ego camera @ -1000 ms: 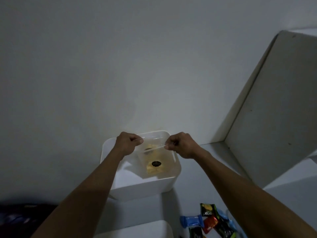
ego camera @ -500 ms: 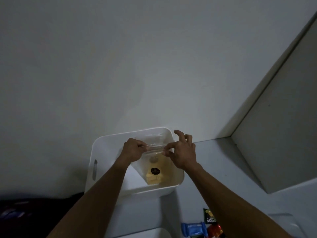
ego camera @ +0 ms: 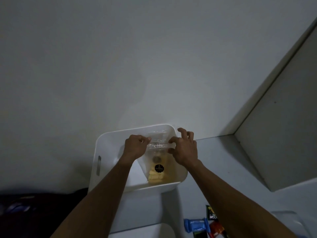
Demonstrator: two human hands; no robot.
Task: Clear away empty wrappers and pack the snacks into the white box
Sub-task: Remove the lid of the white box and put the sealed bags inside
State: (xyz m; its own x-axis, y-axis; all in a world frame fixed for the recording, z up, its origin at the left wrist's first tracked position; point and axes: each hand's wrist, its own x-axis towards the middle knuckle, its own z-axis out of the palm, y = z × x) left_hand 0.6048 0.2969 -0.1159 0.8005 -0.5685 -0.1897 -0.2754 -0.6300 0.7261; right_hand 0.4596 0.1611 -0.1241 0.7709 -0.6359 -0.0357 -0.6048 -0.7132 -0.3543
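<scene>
Snack bag [ego camera: 157, 162]: clear crinkled plastic, pale yellow pieces, round black sticker; inside white box [ego camera: 109, 143]
Box: smooth plastic, rounded corners, slot handle, on worktop [ego camera: 221, 162]
Left hand [ego camera: 134, 147]: pinches bag's top
Right hand [ego camera: 184, 150]: thumb and forefinger pinch bag's top, other fingers spread

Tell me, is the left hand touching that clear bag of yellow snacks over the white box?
Touching. The head view shows the left hand pinching the top edge of the clear bag, fingers curled on the plastic.

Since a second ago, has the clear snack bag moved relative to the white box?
Yes. The clear snack bag, held by both hands, has gone down into the white box; its top edge now sits near the rim, not above it.
</scene>
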